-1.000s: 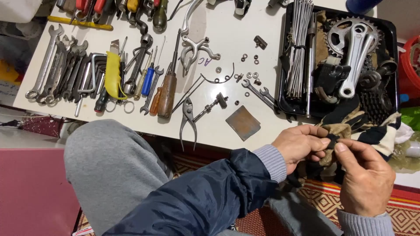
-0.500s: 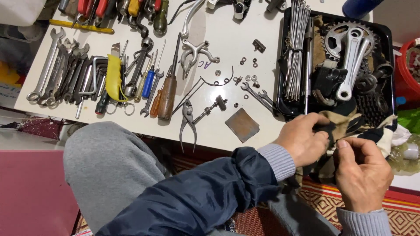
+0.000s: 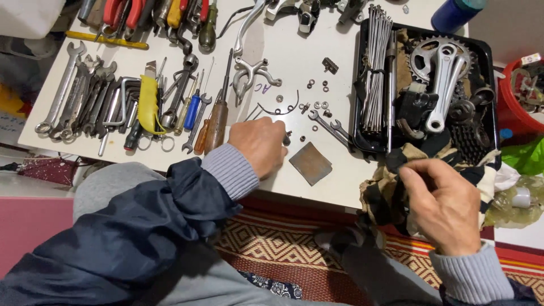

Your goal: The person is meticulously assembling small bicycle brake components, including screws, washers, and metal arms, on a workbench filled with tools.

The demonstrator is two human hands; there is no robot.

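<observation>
Two hands (image 3: pixel 260 146), one black tray (image 3: pixel 493 102), one crank (image 3: pixel 445 82), one spoke bundle (image 3: pixel 377 68), one metal plate (image 3: pixel 310 163), one blue bottle (image 3: pixel 456 12), one yellow knife (image 3: pixel 148 105).

A small dark bolt (image 3: pixel 287 137) lies on the white table beside a rusty square plate (image 3: pixel 310 163).

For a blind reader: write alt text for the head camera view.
A person's left hand reaches onto a white table covered with wrenches, screwdrivers and small nuts. The right hand grips a patterned rag beside a black tray of bicycle parts.
</observation>
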